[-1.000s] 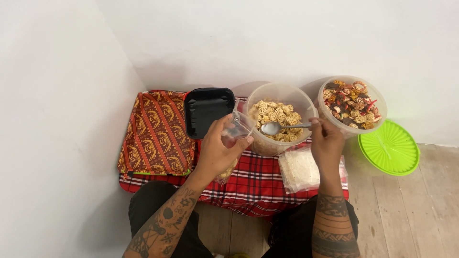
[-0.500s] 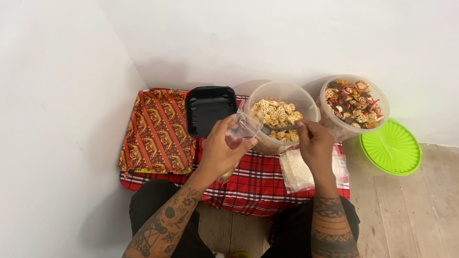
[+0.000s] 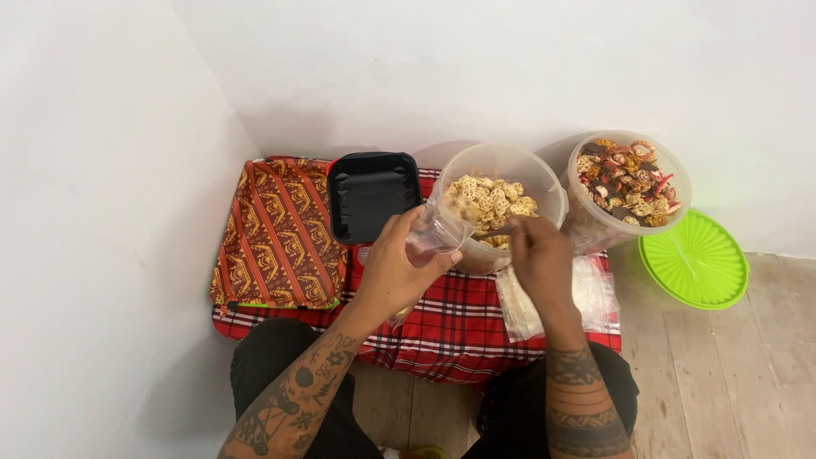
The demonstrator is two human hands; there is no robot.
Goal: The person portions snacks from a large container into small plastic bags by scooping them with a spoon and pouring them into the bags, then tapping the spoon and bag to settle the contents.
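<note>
My left hand (image 3: 396, 268) grips a small clear plastic bag (image 3: 429, 234) that holds a few pale snacks, its mouth tilted toward a clear tub of pale wheel-shaped crackers (image 3: 500, 204). My right hand (image 3: 535, 259) is closed on a metal spoon (image 3: 497, 229), of which only a bit of handle shows, at the front of that tub, close to the bag's mouth. The spoon's bowl is hidden behind the bag and my fingers.
A second clear tub of mixed red and brown snacks (image 3: 627, 189) stands to the right, with a green lid (image 3: 693, 259) on the wooden floor beside it. A black tray (image 3: 372, 194), a patterned orange pouch (image 3: 279, 234) and a stack of clear bags (image 3: 586, 293) lie on the red plaid cloth (image 3: 459, 327).
My right hand moved left and nearer with the spoon, from over the cracker tub to the bag's mouth. The left hand kept holding the bag in nearly the same spot.
</note>
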